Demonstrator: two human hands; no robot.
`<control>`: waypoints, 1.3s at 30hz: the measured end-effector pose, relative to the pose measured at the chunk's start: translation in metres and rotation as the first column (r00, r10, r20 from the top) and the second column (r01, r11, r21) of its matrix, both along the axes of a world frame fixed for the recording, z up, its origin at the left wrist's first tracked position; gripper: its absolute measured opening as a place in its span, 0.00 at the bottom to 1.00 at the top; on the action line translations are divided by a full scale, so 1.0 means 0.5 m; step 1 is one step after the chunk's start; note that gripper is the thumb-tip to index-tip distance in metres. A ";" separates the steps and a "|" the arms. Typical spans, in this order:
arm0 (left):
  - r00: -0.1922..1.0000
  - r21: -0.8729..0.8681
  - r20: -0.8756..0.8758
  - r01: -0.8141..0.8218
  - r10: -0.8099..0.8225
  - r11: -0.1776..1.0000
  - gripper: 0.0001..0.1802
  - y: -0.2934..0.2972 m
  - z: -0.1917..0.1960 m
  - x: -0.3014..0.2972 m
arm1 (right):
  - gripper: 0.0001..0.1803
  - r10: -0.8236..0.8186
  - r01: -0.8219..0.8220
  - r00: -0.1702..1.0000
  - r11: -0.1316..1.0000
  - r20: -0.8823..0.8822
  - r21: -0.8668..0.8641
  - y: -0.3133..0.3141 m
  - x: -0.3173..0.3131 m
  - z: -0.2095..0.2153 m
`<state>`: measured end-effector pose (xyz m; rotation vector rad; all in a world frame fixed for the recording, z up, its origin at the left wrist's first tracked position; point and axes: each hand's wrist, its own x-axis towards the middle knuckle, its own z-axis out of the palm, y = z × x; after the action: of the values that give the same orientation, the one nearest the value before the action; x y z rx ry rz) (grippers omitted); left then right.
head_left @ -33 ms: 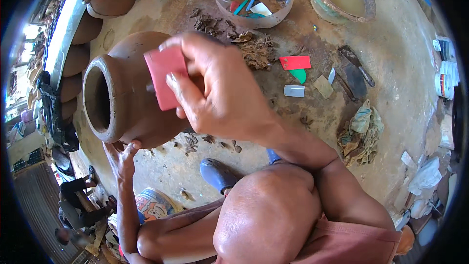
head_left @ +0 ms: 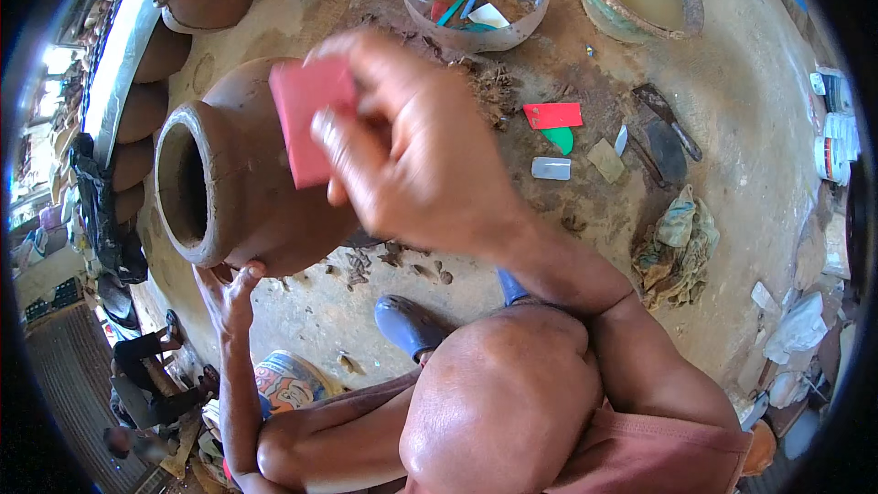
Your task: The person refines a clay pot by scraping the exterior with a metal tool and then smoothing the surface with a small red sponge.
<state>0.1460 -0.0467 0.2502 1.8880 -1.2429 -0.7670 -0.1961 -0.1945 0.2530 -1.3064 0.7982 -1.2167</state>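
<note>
The brown, round-bellied pot [head_left: 261, 192] is tipped on its side, its mouth dark inside and ringed by a thick, rough-edged rim. The red card [head_left: 298, 119], flat and roughly rectangular, stands tilted, overlapping the pot's belly right of that mouth; whether it touches cannot be told.

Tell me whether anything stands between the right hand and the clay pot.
Only the flat red piece that the right hand holds; nothing else visible is in the way. The left hand is under the clay pot, by its rim. Whether the piece touches is unclear.
</note>
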 end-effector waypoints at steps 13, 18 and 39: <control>1.000 0.004 -0.015 0.009 -0.009 1.000 0.62 0.002 0.007 0.007 | 0.16 -0.440 0.217 0.876 0.726 -0.198 -0.652 -0.049 -0.035 -0.167; 0.998 0.040 -0.056 0.026 -0.023 0.999 0.58 -0.022 0.020 -0.010 | 0.14 -0.269 -0.003 0.955 0.407 -0.123 -0.913 -0.065 0.028 -0.085; 1.000 0.051 -0.008 0.031 -0.030 0.998 0.64 0.003 0.006 0.047 | 0.20 -0.211 0.038 0.932 0.866 -0.295 -0.499 0.001 -0.032 -0.434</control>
<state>0.1696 -0.0453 0.2534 1.9091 -1.2612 -0.8283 -0.2119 -0.1942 0.0361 -1.9467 0.8631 -1.3698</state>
